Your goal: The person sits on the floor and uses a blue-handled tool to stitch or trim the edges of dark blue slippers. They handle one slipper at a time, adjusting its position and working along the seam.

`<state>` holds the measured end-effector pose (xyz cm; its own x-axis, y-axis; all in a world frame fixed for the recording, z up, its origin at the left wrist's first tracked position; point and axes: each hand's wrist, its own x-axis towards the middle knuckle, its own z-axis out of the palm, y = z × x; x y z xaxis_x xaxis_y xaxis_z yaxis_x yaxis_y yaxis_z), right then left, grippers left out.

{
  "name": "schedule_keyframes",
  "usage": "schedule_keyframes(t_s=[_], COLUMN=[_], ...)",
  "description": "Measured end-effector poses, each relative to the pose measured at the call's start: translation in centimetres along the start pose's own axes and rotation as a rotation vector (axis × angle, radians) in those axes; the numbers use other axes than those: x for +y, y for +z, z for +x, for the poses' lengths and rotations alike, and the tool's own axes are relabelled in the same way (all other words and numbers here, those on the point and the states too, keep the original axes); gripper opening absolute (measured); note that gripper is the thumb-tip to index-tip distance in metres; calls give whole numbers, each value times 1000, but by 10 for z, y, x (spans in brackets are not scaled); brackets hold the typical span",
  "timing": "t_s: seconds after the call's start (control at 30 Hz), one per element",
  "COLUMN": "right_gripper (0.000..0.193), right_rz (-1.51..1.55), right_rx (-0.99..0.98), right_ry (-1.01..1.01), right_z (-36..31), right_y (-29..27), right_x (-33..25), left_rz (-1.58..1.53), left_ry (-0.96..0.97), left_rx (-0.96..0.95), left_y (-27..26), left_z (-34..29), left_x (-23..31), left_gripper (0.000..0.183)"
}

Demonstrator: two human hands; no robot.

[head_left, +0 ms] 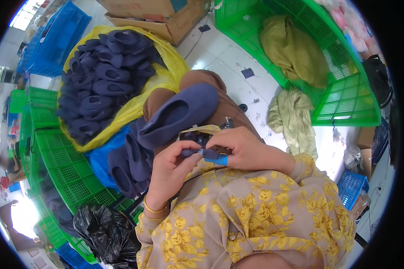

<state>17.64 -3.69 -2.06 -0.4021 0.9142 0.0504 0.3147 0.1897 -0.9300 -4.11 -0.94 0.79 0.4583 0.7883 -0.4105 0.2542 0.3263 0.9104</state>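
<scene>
My left hand (173,168) and my right hand (244,148) meet over my lap, fingertips pinched together. Between them is a small dark blue piece (211,154), soft-looking; its kind is partly hidden by the fingers. Blue tape (219,160) wraps a finger of my right hand. Just beyond the hands, a single navy clog-style shoe (195,105) rests across my knees. An open pouch with a pale yellow edge (202,129) lies between the hands and the shoe, with dark bits inside. More navy shoes (137,157) lean beside my left leg.
A yellow sack (175,67) full of navy shoes stands ahead on the left. Green crates (60,157) line the left side, near a black plastic bag (105,231). A large green crate (345,110) holding olive cloth (292,49) sits at the right. Cardboard boxes (143,13) stand at the back.
</scene>
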Motion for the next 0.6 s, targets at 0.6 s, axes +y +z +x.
schedule_keyframes(t_s=[0.6], right_gripper=[38], right_rz=[-88], right_rx=[-92], right_ry=[-93], right_z=[-20], right_y=[-20], right_x=[-5], left_rz=[181], left_ry=[370], left_rx=[20], left_y=[5], left_z=[-3], left_x=[-32], left_gripper=[17])
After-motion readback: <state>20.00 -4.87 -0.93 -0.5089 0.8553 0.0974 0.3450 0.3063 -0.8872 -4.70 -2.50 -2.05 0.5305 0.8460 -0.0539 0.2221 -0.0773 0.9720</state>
